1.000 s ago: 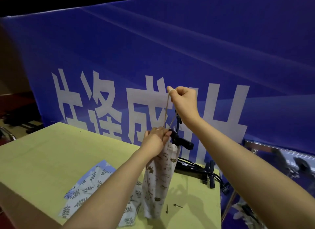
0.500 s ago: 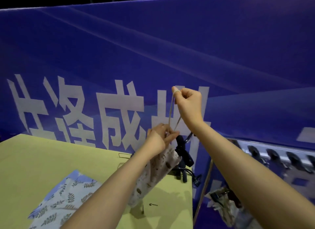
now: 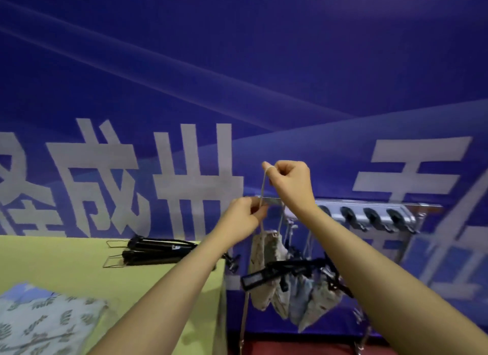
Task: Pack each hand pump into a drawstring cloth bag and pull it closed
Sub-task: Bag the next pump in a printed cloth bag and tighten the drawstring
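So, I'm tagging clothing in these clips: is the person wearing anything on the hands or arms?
No. The left hand and right hand are bare, with no gloves, rings or watch visible. Both forearms are bare as far as the frame shows; no sleeves appear.

The bag [image 3: 265,265], right of centre, is soft matt cloth, pale with small printed figures. Its cord [image 3: 263,185] looks like thin woven string. The pumps [image 3: 158,249] on the table are black plastic with a slight gloss, and their thin wire feet look like metal. The table [image 3: 66,270] at lower left has a smooth, matt yellow-green top. The rack [image 3: 369,212] at the right is shiny silver metal. The banner [image 3: 237,64] behind is smooth blue material with a faint sheen.
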